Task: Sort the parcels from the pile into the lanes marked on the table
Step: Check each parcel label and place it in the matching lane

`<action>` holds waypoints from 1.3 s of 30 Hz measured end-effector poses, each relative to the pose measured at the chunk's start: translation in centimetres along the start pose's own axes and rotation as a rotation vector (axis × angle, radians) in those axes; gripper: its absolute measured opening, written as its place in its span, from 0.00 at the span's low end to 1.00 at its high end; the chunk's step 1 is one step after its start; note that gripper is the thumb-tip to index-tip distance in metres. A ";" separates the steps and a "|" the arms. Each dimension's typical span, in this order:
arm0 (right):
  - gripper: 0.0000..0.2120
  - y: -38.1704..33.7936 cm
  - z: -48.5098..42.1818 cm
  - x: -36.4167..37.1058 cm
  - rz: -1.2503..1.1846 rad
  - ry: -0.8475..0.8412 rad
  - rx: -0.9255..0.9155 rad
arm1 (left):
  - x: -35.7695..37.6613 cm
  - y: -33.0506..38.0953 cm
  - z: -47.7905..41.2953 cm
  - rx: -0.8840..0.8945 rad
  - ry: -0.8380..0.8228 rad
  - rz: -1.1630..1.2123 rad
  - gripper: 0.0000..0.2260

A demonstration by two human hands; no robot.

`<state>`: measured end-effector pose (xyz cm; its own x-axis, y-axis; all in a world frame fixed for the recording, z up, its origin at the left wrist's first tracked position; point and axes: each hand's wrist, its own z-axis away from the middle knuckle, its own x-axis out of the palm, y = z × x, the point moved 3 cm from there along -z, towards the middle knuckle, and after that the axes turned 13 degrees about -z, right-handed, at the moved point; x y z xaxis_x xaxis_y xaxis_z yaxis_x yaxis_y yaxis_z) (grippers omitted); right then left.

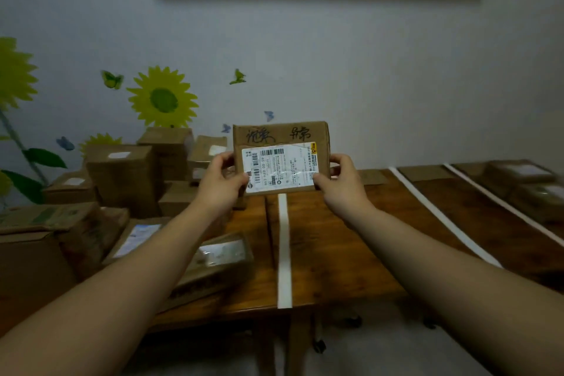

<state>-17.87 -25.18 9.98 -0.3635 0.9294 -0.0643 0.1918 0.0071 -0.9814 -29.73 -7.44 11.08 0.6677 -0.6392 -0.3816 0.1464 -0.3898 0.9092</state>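
1. The brown wooden counter (335, 253) fills the low middle of the view. Three white tape lines (283, 253) run across it and mark the lanes.

2. The pile of parcels (122, 180) sits at about 9 o'clock, on the left end of the counter. Many brown boxes lean on each other there.

3. At about 3 o'clock, past the last tape line, two sorted parcels (525, 183) already lie in the far right lane.

4. One flat brown parcel (280, 159) is held up in the air in the middle of the view, above the first tape line. It touches nothing but the hands. Its white label (279, 168) faces the person.

5. The left hand (222, 180) grips the parcel's left edge. The right hand (338, 180) grips its right edge. Both are clamped on it, with the box between them.

6. The step looks like reading the label to pick a lane.

7. The next move is probably to carry the parcel toward the right lane and set it down flat between two tape lines.
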 end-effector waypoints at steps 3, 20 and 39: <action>0.21 0.5 0.2 -8.3 0.029 0.074 0.007 | 7.7 2.7 1.2 0.020 -0.101 0.048 0.21; 0.19 6.7 4.4 -48.9 0.270 0.581 0.057 | 51.1 17.3 8.9 0.285 -0.774 -0.065 0.33; 0.19 14.5 -8.4 -82.5 0.324 0.594 0.193 | 88.2 28.0 6.0 0.263 -1.011 -0.140 0.32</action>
<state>22.56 -98.60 2.61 0.2541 0.9185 -0.3029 0.0210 -0.3184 -0.9477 28.87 -78.69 1.87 -0.2800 -0.7856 -0.5518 -0.0684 -0.5570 0.8277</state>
